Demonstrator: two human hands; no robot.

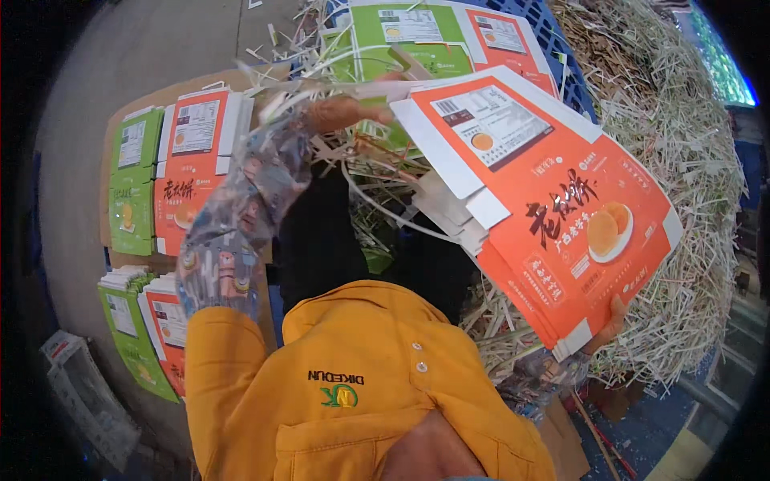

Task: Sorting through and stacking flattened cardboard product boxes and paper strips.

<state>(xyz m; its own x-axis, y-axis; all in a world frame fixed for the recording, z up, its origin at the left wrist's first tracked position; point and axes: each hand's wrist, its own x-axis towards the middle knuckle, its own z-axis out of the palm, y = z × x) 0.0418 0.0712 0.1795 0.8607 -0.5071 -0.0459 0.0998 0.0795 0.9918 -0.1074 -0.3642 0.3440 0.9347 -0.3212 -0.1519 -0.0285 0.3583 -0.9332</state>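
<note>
A stack of flat orange-red printed carton blanks (513, 252) with white flaps is tilted in front of me. My right hand (611, 321) is closed round its lower right edge, with most fingers hidden underneath. At the stack's upper left edge is my left hand (345, 114), its thumb reaching toward the white flaps and its fingers curled. Thin white card strips (301, 90) surround that hand and wrist, partly smeared. What its fingers grip cannot be made out. A patterned plastic sleeve (249, 204) covers my left forearm.
Stacks of green (133, 180) and orange cartons (192, 164) stand on cardboard at my left. More green cartons (413, 36) and orange ones lie ahead beside a blue plastic crate (573, 80). Shredded paper scrap (666, 160) is heaped along my right. A pale plastic container (88, 393) sits at lower left.
</note>
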